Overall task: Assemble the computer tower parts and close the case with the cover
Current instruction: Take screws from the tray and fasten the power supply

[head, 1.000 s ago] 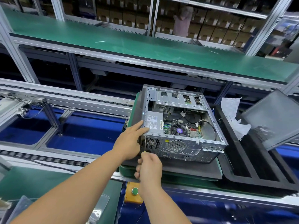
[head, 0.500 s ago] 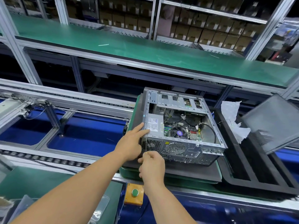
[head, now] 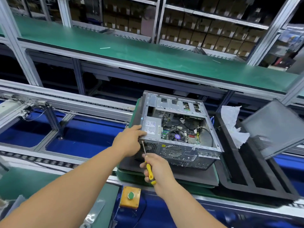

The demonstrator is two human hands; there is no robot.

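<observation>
Fastening step: the right hand (head: 157, 167) is wrapped around a yellow-handled screwdriver (head: 148, 167), its tip set against the near left corner of the rear panel.
Left hand: the left hand (head: 130, 142) clasps the same top corner of the computer tower (head: 177, 132), fingers curled over the edge beside the power supply (head: 152, 127).
Tower position: lying on its side on a dark pad over a green pallet (head: 164, 177), open face up.
Done so far: motherboard, fan and cabling appear fitted inside.
Left to do: by my reading, finish the screw, then fit the side cover (head: 276, 127), which leans well apart to the right, past the black tray (head: 256, 183).
</observation>
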